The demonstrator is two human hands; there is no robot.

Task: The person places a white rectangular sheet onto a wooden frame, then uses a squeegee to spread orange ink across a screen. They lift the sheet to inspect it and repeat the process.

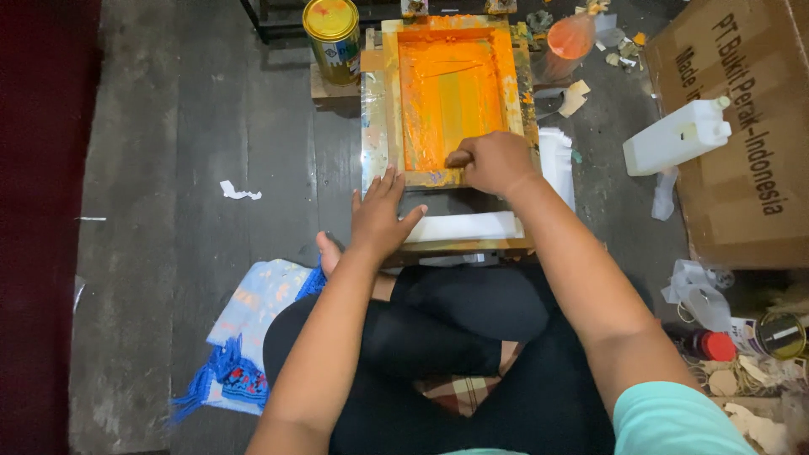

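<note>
Orange ink covers the wooden printing frame [447, 93] on the floor [168, 168], steadied at its near left corner by the flat, open left hand [379, 215], while the right hand [493, 162] is closed on a squeegee handle [459, 157] at its near edge.

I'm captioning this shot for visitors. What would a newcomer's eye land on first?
The bright orange ink in the wooden screen frame at top centre stands out first. The right hand is fisted at the frame's near edge, while the left hand lies flat beside its near left corner. A yellow-lidded can stands left of the frame.
</note>
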